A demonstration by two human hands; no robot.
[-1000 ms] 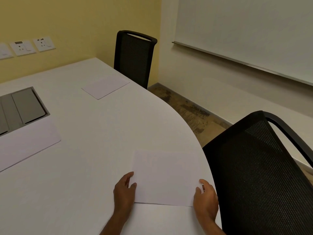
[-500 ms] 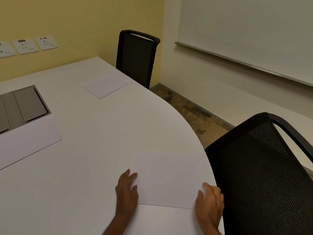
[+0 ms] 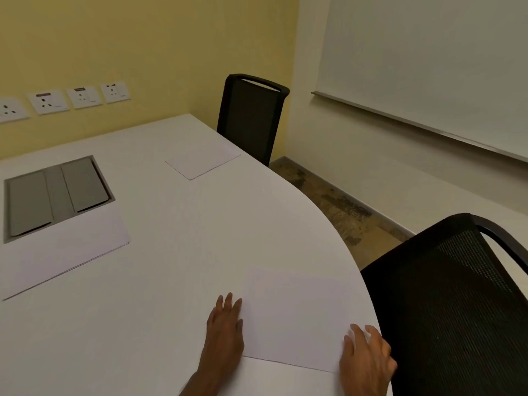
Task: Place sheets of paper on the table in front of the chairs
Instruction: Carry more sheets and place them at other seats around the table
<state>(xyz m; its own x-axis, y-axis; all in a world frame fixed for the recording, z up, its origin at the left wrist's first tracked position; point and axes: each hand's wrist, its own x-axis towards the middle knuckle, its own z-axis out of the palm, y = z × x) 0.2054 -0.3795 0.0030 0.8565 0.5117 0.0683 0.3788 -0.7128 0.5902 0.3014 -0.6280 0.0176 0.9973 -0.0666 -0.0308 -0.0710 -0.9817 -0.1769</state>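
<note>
Near sheet point(image 3: 297, 318): one leaf of white paper, flat on the worktop point(image 3: 171, 295) at the near right. It sits just inside the curved edge, in front of the near chair point(image 3: 445, 304). It is white on white, so only the near edge reads clearly, as a thin line.

Left hand point(image 3: 225, 327): flat, fingers straight and together, lying along the sheet's left edge and gripping nothing. Right hand point(image 3: 365, 352): fingers spread and loosely bent, resting on the near right corner, with no pinch that I can make out.

Handling, my judgement: very light and limp, and it should slide freely on this smooth top. It will crease if pushed from one side only. Flat palms on both edges suit squaring it up. It is hard to lift while lying flat (nothing to get a nail under). I would draw a corner past the worktop edge and pinch there, or bow it up between the hands.

Far sheet point(image 3: 203, 161): already lying in front of the far chair point(image 3: 251, 118), well apart from the near one.

Stack point(image 3: 65, 252): spare paper at the left, its far side touching or overlapping a grey hatch point(image 3: 54, 198) sunk in the worktop. Take the top leaf by a corner so only one comes away.

Beyond: wall sockets point(image 3: 83, 97) at the far left, whiteboard point(image 3: 428, 58) at the right.
</note>
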